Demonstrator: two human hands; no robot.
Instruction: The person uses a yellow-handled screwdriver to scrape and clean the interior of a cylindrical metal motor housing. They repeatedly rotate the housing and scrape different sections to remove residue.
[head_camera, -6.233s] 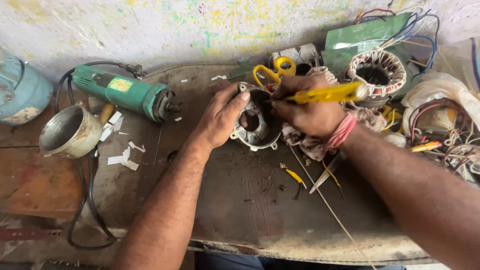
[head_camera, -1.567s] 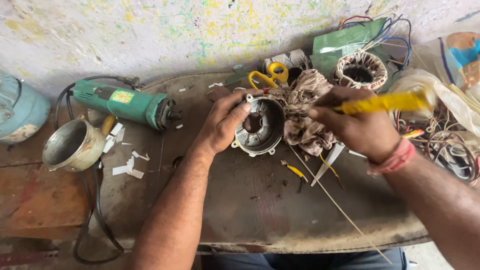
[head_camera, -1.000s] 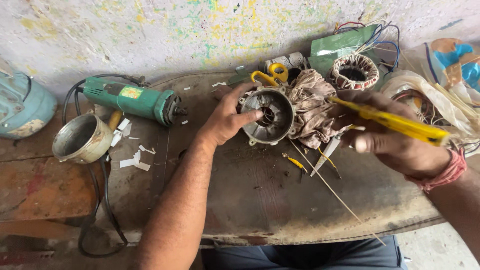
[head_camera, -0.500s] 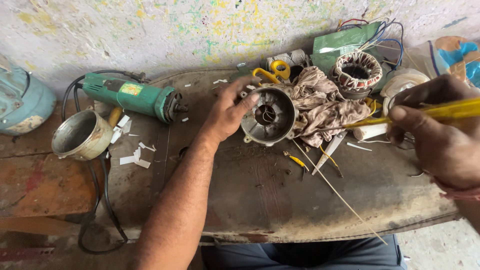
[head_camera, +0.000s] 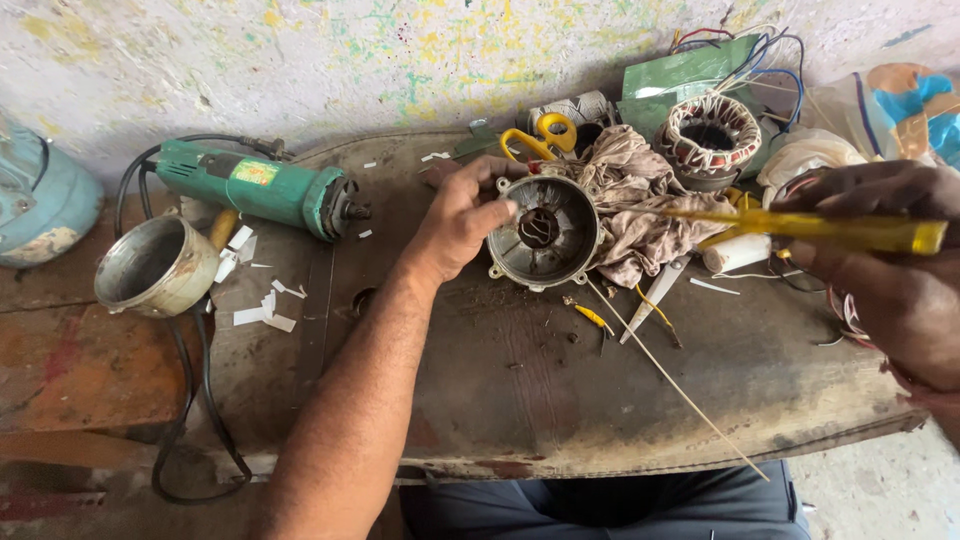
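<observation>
A person sits at a worn, dark metal surface (head_camera: 560, 400), dark trousers showing at its near edge. A thin pale stick (head_camera: 680, 385) lies slantwise across the near right of the surface. The left forearm reaches up from the bottom to the middle, where the left hand (head_camera: 455, 220) grips the rim of a round grey metal motor housing (head_camera: 545, 235), thumb on the open face and fingers curled behind it; the housing stands tilted on the surface with its hollow turned toward the viewer. At the right edge, the right hand (head_camera: 890, 265) is closed around the yellow handle of a screwdriver (head_camera: 810, 228), held level above the surface with its blade pointing left toward a crumpled beige rag (head_camera: 635, 205) just beside the housing. To the left sit a dented metal cup (head_camera: 155, 265) and scattered white paper scraps (head_camera: 262, 305). Farther back lie a green angle grinder (head_camera: 260, 188) with its black cord, yellow-handled scissors (head_camera: 535, 138), and a copper-wound stator (head_camera: 708, 138) by a green board with coloured wires (head_camera: 700, 72). A paint-flecked wall (head_camera: 350, 60) rises behind.
</observation>
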